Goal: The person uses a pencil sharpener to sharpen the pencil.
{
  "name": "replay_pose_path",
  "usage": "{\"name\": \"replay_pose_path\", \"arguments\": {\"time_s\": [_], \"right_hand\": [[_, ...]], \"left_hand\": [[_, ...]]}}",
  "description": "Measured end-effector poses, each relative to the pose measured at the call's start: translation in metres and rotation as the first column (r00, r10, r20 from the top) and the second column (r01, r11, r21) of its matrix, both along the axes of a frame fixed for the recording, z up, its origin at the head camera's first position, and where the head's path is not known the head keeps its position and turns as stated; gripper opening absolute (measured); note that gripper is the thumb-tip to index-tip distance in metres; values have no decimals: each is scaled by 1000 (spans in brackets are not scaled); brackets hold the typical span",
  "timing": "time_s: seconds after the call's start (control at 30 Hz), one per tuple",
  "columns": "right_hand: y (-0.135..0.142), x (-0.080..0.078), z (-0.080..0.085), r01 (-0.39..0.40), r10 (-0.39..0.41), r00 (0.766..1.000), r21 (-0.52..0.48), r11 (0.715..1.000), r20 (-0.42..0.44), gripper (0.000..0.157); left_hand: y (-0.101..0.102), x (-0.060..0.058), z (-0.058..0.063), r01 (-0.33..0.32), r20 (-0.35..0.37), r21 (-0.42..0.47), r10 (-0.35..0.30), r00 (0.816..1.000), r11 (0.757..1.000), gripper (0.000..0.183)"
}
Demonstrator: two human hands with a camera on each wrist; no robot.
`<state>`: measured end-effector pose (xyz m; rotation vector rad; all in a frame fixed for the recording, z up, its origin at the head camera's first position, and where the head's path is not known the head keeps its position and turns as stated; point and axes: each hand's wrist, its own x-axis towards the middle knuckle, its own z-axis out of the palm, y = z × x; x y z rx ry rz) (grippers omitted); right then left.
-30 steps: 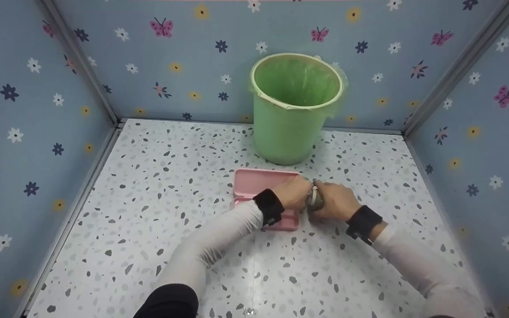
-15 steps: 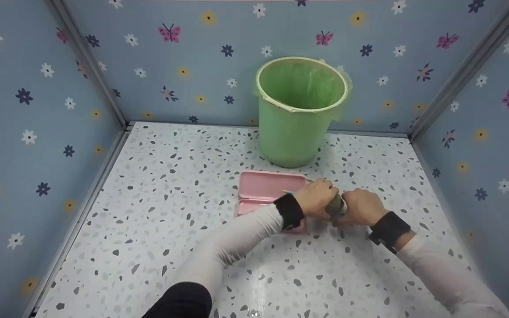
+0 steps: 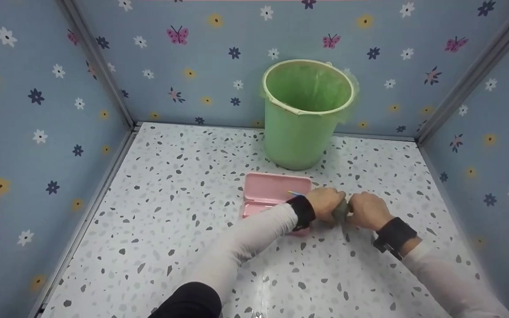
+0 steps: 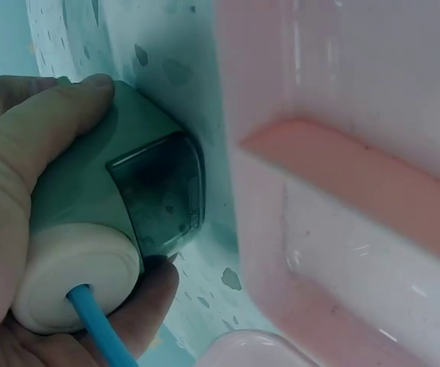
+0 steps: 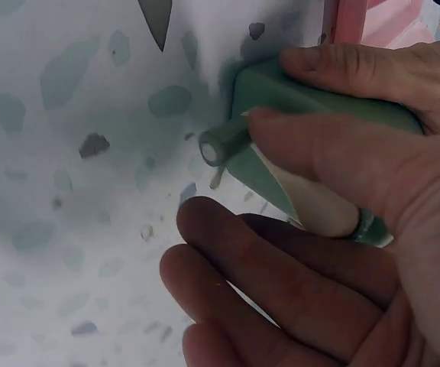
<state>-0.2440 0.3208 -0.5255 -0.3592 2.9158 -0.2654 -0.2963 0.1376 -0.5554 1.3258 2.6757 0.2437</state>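
Note:
My left hand (image 3: pixel 327 203) grips a green pencil sharpener (image 4: pixel 75 202) with a dark see-through shavings window. A blue pencil (image 4: pixel 101 329) sticks into the round cream front of the sharpener. On the sharpener's other side is my right hand (image 3: pixel 368 211), its thumb (image 5: pixel 304 145) on the small crank handle (image 5: pixel 221 145) and its other fingers loosely curled below. In the head view the two hands meet around the sharpener and hide much of it. A pink pencil case (image 3: pixel 276 187) lies open beside and partly under my left forearm.
Behind the pencil case stands a green bucket (image 3: pixel 296 139) lined with a thin bag. Blue patterned walls (image 3: pixel 210 57) close in the speckled white table (image 3: pixel 184 176) at the back and both sides.
Both hands have moved right with the sharpener, away from the pencil case. The pencil's end now shows beside my left wrist. The right hand has turned about the crank. The head view has shifted slightly.

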Motion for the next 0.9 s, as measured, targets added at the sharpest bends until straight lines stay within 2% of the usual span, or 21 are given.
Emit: {"name": "replay_pose_path", "arguments": {"time_s": [0.1,0.27,0.47,0.57,0.73,0.9], "right_hand": [[6,-1,-4,20,-17,999,-68,998,52,19],[11,1,-12,-10,26,989,-110,994,143,15],[9,9,-13,-50,69,987,-129,990,143,25],[8,12,-7,-73,93,985,-133,988,146,22],[9,15,12,-141,157,977,-119,983,141,14],[11,12,30,-193,197,980,-92,977,35,13]], "left_hand": [[3,0,-1,-16,9,-2,16,1000,1000,69],[4,0,-1,-41,25,-21,41,999,999,74],[3,1,3,-44,14,-25,45,999,999,70],[3,1,3,-50,-1,-26,50,999,998,66],[4,2,4,-34,29,-25,35,999,999,56],[5,1,3,-2,56,-3,2,998,1000,46]]}}
